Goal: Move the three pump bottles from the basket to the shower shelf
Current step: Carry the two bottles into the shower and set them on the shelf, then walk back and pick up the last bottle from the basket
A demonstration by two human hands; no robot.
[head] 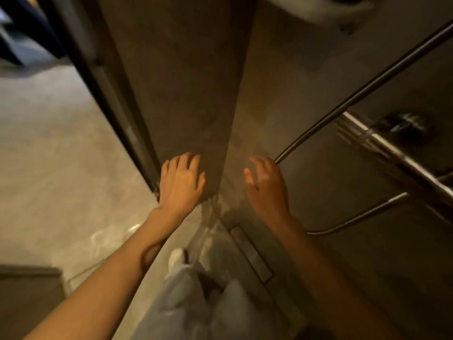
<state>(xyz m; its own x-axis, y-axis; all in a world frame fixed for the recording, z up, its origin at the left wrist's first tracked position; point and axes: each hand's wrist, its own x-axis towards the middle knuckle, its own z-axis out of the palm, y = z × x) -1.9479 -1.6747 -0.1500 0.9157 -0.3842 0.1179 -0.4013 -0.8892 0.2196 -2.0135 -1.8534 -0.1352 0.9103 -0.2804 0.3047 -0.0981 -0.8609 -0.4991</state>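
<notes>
Head view looks down into a shower corner, blurred. Both hands are empty, fingers spread: the left hand (181,180) is before the edge of the brown wall (176,94), the right hand (267,185) near the lower end of a thin metal rail (355,99). No pump bottles, basket or shelf show here, so I cannot tell where they are. A chrome mixer bar (392,153) and hose (362,217) are at right. Below, a floor drain (250,253) and legs in pale trousers (186,298).
</notes>
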